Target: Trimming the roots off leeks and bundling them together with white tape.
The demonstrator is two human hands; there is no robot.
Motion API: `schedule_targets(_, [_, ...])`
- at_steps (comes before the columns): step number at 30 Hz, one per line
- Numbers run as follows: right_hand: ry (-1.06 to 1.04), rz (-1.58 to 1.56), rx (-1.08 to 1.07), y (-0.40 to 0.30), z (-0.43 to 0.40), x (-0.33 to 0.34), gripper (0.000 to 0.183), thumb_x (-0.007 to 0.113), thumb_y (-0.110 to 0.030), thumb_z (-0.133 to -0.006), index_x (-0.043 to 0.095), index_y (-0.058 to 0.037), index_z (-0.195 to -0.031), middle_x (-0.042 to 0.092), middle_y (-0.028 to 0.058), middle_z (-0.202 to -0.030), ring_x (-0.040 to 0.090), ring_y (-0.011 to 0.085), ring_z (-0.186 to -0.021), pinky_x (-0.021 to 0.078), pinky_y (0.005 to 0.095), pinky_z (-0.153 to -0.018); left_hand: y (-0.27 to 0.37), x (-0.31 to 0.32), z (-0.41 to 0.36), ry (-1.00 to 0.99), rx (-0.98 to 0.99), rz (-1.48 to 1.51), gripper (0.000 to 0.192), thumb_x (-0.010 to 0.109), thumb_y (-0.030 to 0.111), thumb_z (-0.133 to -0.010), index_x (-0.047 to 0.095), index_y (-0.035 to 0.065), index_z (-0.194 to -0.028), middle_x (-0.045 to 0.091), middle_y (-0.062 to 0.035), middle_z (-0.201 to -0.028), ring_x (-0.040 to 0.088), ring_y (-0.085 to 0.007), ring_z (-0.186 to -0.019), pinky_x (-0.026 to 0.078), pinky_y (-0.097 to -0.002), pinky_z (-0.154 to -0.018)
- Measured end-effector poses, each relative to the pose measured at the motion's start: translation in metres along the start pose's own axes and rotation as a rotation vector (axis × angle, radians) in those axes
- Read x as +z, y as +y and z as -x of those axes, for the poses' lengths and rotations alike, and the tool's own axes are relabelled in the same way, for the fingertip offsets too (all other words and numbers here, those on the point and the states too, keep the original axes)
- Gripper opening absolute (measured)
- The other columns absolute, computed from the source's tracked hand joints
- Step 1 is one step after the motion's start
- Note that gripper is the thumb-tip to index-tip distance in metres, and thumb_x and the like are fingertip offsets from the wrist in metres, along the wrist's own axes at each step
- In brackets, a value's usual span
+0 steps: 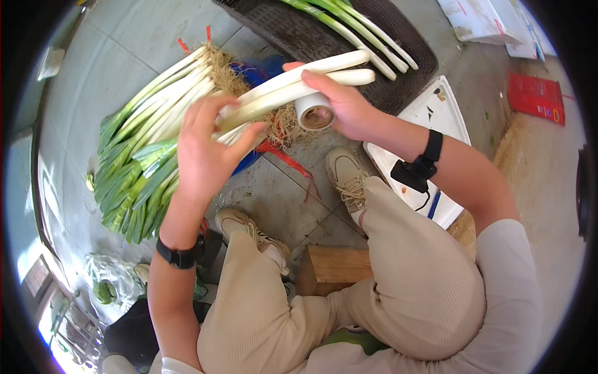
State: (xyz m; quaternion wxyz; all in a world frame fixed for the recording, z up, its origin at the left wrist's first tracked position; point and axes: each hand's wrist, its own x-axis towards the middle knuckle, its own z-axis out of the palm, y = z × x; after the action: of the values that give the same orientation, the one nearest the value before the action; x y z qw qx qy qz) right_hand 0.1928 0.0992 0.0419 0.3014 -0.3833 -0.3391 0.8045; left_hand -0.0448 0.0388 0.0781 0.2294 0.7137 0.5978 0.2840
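Two large green onions with bare white stalks (280, 93) lie across both hands. My right hand (338, 100) holds them near their root ends, along with a small roll of clear film (314, 112) beneath. My left hand (205, 138) is curled around the stalks lower down, thumb and fingers apart; whether it grips them cannot be told. Behind and below the left hand, a pile of green onions (149, 126) with stringy roots (229, 70) rests on the floor. Several trimmed green onions (355, 37) lie in a dark woven plastic basket (406, 28) at the top.
A white foam lid (444, 107) lies at the right, with a blue stick-like item (434, 204) on it. Red strips (294, 163) trail from the pile. A wooden block (338, 266) stands between my legs. Farther off are a red box (536, 98) and a clear plastic bag (110, 276).
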Motion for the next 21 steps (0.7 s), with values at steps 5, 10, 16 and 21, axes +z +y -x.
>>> schedule_targets(5, [-0.100,0.083,-0.078,0.000,-0.001,-0.004,0.049,0.050,-0.033,-0.103,0.046,-0.0065,-0.144,0.062,0.0032,-0.119,0.057,0.0065,-0.096,0.0484,0.0238,-0.080,0.000,0.016,-0.035,0.035,0.365,-0.165,0.059,0.084,0.032,-0.072,0.061,0.0097,-0.121,0.066,-0.0133,-0.107,0.062,-0.0342,-0.102,0.051,-0.0434,-0.086])
schedule_targets(10, [-0.138,0.085,-0.173,0.020,0.005,-0.014,0.047,0.056,-0.030,-0.102,0.051,-0.0054,-0.141,0.063,0.0069,-0.121,0.060,0.0125,-0.106,0.0500,0.0288,-0.091,0.000,0.024,-0.033,-0.261,0.108,-0.086,0.059,0.078,0.034,-0.081,0.057,0.0200,-0.135,0.071,-0.0132,-0.108,0.069,-0.0344,-0.090,0.056,-0.0415,-0.079])
schedule_targets(16, [-0.268,0.135,-0.107,0.019,0.033,-0.036,0.059,0.066,-0.017,-0.094,0.040,-0.0023,-0.145,0.055,0.0107,-0.134,0.053,0.0181,-0.123,0.0442,0.0319,-0.103,0.009,0.022,-0.030,-0.142,0.118,-0.146,0.055,0.079,0.026,-0.079,0.059,0.0204,-0.130,0.072,-0.0100,-0.091,0.070,-0.0317,-0.080,0.057,-0.0392,-0.071])
schedule_targets(21, [-0.264,0.299,-0.180,0.014,0.046,-0.031,0.051,0.063,-0.004,-0.094,0.046,-0.0066,-0.142,0.055,0.0098,-0.134,0.054,0.0170,-0.122,0.0445,0.0332,-0.104,0.023,0.008,-0.036,-0.306,-0.094,0.138,0.065,0.087,0.020,-0.072,0.060,0.0078,-0.131,0.073,-0.0119,-0.105,0.070,-0.0237,-0.093,0.053,-0.0340,-0.086])
